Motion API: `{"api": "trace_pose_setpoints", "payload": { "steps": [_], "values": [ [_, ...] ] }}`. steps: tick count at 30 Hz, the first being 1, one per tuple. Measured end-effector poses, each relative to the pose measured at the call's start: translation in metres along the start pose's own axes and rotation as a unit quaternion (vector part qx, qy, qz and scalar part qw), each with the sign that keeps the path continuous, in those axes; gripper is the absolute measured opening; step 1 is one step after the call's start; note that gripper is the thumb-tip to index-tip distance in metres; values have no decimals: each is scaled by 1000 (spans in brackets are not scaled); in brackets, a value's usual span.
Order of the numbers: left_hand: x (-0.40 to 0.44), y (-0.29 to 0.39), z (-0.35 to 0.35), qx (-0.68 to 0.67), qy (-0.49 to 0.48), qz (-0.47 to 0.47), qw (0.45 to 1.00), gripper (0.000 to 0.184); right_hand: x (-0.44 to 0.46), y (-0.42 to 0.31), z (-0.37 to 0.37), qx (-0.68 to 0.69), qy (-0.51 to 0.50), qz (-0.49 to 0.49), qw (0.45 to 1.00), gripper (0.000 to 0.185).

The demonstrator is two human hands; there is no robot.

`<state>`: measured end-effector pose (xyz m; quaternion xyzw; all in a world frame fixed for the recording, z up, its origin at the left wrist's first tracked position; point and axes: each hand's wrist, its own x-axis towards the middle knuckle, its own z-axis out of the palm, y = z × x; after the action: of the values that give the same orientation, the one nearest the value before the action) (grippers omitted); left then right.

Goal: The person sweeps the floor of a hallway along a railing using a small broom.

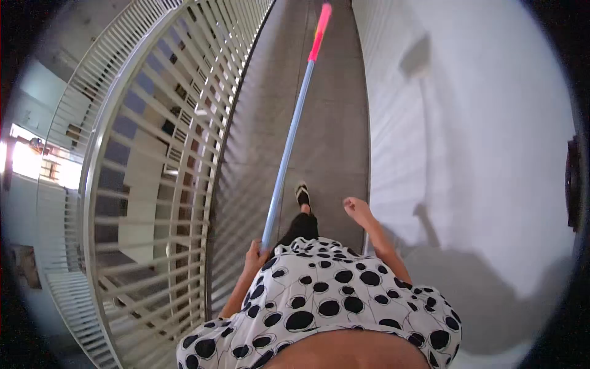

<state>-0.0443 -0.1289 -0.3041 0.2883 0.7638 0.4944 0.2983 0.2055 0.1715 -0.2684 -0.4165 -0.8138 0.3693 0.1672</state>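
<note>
My left hand [255, 255] is closed around a long light-blue pole [287, 150], like a broom or mop handle, with a pink grip [319, 34] at its far end. The pole slants up and away from me over the floor. Its near end is hidden behind my hand and body, so any head on it does not show. My right hand [356, 210] hangs out in front of my body, fingers curled, with nothing seen in it. It is apart from the pole, nearer the white wall.
A white railing [92, 184] with many bars runs along my left, with a lower level visible through it. The white wall [504, 154] on my right carries shadows. Between them stretches a narrow grey-brown walkway [332, 123], where my sandalled foot [302, 195] is stepping.
</note>
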Motion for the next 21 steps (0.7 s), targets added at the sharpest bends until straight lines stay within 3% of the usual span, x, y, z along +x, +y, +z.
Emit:
{"api": "trace_pose_setpoints", "payload": {
  "steps": [2,4,5,6,8,11,15,19,20,21],
  "values": [
    [17,-4,9,-26,-45,16,999,31,-19,41,17,7,-5,42,999,16],
    [34,4,15,-27,-84,35,995,30,-62,110,46,-80,-92,46,991,20],
    [40,7,7,35,-98,19,994,31,-93,131,68,-68,-160,144,974,25],
    [47,14,13,76,-88,13,993,32,-113,226,97,-41,-152,94,983,21],
    [36,20,5,116,-76,5,990,34,-165,175,69,-88,-143,227,960,35],
    [-2,4,-1,49,-90,-79,992,38,-227,242,101,-112,-193,311,924,36],
    [5,-62,30,56,-76,-82,992,41,-255,225,94,-69,-183,362,912,27],
    [14,-87,46,118,-84,-14,989,47,-248,210,91,-52,-144,343,927,19],
    [9,-88,50,-52,-95,-110,988,48,-243,206,88,-52,-128,328,935,18],
    [4,-88,53,-221,-102,-202,949,49,-233,198,79,-69,-96,290,950,17]
  ]
}}
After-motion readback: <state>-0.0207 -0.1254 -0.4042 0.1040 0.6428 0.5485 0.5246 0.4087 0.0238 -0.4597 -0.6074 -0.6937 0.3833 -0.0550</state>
